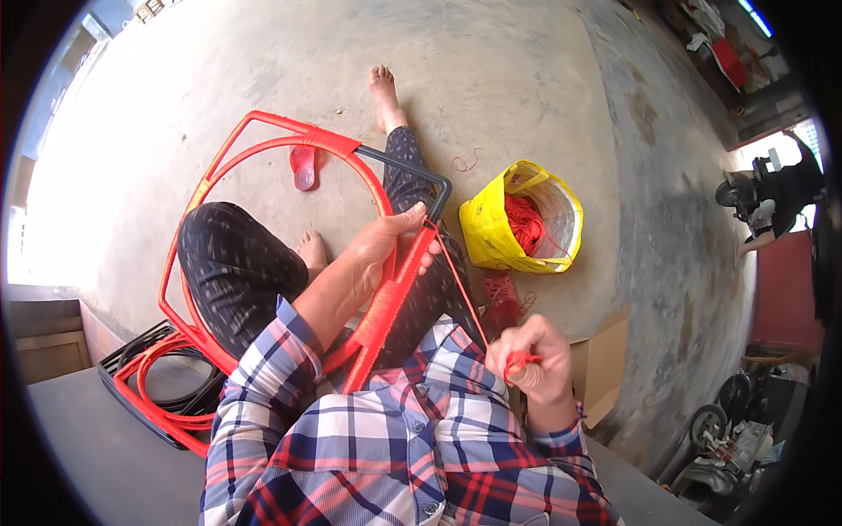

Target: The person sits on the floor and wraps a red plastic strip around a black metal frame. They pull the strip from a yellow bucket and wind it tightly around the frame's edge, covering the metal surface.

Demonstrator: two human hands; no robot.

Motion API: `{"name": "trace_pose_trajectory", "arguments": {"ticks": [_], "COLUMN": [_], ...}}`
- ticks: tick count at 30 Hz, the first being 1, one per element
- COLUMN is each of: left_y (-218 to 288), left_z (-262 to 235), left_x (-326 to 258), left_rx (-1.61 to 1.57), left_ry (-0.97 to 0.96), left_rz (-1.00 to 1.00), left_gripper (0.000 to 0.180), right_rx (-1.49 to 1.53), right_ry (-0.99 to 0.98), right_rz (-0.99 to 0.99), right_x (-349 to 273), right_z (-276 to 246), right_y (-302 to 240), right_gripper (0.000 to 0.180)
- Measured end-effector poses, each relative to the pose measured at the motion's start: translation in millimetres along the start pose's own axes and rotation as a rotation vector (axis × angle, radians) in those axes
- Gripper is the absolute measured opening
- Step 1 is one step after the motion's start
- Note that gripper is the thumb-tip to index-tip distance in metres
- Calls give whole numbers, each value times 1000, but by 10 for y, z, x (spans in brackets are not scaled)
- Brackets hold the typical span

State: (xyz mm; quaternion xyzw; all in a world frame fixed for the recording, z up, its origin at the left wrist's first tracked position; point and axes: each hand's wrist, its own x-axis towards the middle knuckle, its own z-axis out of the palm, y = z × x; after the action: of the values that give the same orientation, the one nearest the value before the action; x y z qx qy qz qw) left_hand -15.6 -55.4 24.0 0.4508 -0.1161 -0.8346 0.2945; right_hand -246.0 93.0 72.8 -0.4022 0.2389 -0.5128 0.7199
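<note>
A large angular frame [381, 316] with a round ring inside lies across my lap. Most of it is wound with red cord, while one corner section is bare black. My left hand [386, 245] is closed around the frame's side beside that black corner. From there a taut strand of red cord [462, 282] runs down to my right hand [535, 351], at the lower right. That hand is closed on a small bundle of the same cord [521, 361]. The left palm and some fingers are partly hidden by the frame.
A yellow bag [491, 230] holding a heap of red cord [524, 223] stands on the floor to the right. More frames [158, 386] lie at my left. A red slipper [303, 167] and a cardboard box [605, 368] are nearby. Motorbike parts [732, 438] are at far right.
</note>
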Motion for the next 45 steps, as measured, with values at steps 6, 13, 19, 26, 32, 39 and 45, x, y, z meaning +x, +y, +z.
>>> {"name": "trace_pose_trajectory", "arguments": {"ticks": [6,13,19,26,32,39,45], "left_y": [-29,3,-21,-22,-49,-41,-32], "left_z": [-132,-38,79,127,107,118,102], "left_x": [53,-26,-152,-179,-153,-168,-156], "left_rx": [64,69,27,30,31,21,27], "left_ry": [8,-2,-21,-61,-61,-81,-73], "left_rz": [20,21,33,33,20,22,33], "left_gripper": [23,17,12,11,11,9,11], "right_rx": [135,-249,-872,40,-157,-531,-857], "right_ry": [318,143,100,182,196,420,358], "right_rz": [-447,-322,49,-73,158,-115,-286], "right_x": [-315,211,1106,1514,1497,1365,1115], "right_z": [-184,-137,-433,-392,-472,-378,-483], "right_y": [-601,-425,816,584,590,585,453], "right_gripper": [29,3,22,63,25,7,9]}}
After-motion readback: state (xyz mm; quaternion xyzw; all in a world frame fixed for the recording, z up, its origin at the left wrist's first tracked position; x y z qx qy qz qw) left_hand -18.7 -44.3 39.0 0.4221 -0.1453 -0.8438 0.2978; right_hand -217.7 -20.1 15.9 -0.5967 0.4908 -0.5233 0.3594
